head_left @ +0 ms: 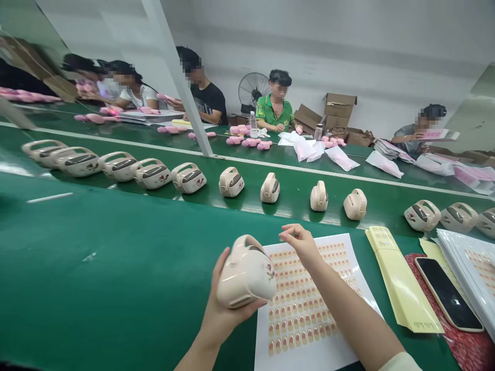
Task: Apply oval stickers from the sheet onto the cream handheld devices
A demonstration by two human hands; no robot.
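Note:
My left hand (228, 314) is wrapped round the underside of a glossy cream handled appliance (242, 281) and holds it tilted above the green table. The appliance has an arched handle and a small flower print on its right side. To the right of it my right hand (299, 242) is raised, with thumb and forefinger pinched together. Whatever lies between those fingertips, if anything, is too small to make out. Beneath my right forearm lies a white sheet of oval stickers (286, 309), set in rows, partly covered by the arm.
Similar handled appliances (189, 178) stand in a row along the green conveyor belt (247, 208). On my right lie yellow paper strips (402, 283), a phone (448, 293) and more sticker sheets (474, 263). Across the belt, several people work among pink items (237, 140) and white pouches (342, 158).

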